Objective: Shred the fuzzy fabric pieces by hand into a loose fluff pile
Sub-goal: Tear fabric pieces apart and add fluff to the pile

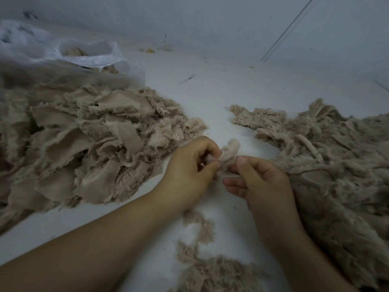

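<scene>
Head view: left hand (189,171) and right hand (261,178) pinch one small fabric scrap (228,154) above the table (221,85), mid-shred; next they likely pull apart.

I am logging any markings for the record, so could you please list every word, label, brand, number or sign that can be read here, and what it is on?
None: no readable text appears anywhere in this view.
The clear plastic bag at the far left shows no print.
The fabric piece held between the left hand and the right hand carries no tag or label.
The dark marks on the white surface are specks and threads, not writing.
</scene>
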